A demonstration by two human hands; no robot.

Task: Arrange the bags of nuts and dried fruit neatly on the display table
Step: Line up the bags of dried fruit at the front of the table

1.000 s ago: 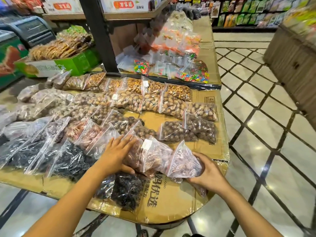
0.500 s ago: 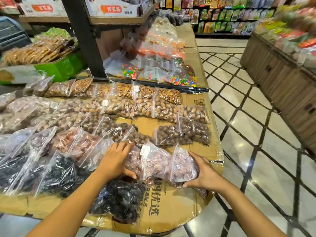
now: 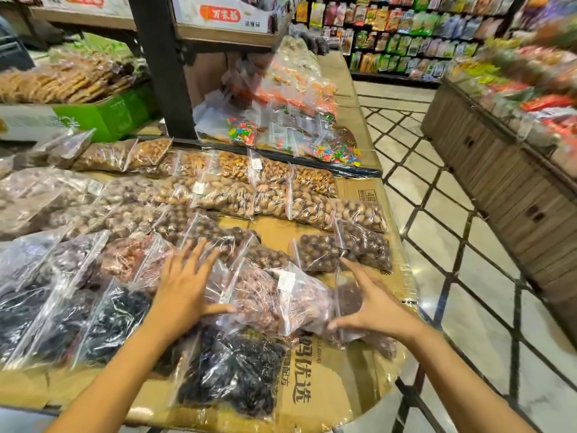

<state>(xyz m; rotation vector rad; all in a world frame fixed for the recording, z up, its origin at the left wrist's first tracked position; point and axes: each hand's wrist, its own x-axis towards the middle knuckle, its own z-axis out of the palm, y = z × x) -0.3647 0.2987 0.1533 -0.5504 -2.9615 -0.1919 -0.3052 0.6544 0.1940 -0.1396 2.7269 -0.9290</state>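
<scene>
Entry: front row, display table (image 3: pixel 368 398), cardboard-covered.

Grip. Left hand (image 3: pixel 187 289) lies open, fingers spread, palm down over the pinkish-nut bags, thumb touching the left side of the central pink-nut bag (image 3: pixel 265 295). Right hand (image 3: pixel 371 304) is likewise open and fanned, fingers arched beside the right end of the same cluster, thumb low against the plastic. Neither hand pinches anything; whether the right palm actually touches the film cannot be told through the blur. Judgement: the pair brackets the cluster to square or press it into line with its row.

Landmark: the central pink-nut bag. Touching it on the right, a second pink bag carrying a white price sticker (image 3: pixel 285 280), print unreadable. Just below it, toward the table edge, a bag of dark dried fruit (image 3: pixel 231 379) lying out of row, a likely next item. To its left, a shingled run of dark-fruit bags (image 3: pixel 103 320), overlapped so each zip edge shows. Behind it, chestnut-brown nut bags (image 3: pixel 343 251), then rows of pale shelled nuts (image 3: pixel 309 207), then coloured sweets (image 3: pixel 337 154).

Writing. Cardboard below the landmark bears large Chinese characters, seen sideways, with small Latin text reading roughly "LIQUID". A carton (image 3: pixel 218 14) on the shelf well behind carries a red oval logo with Chinese characters.
</scene>
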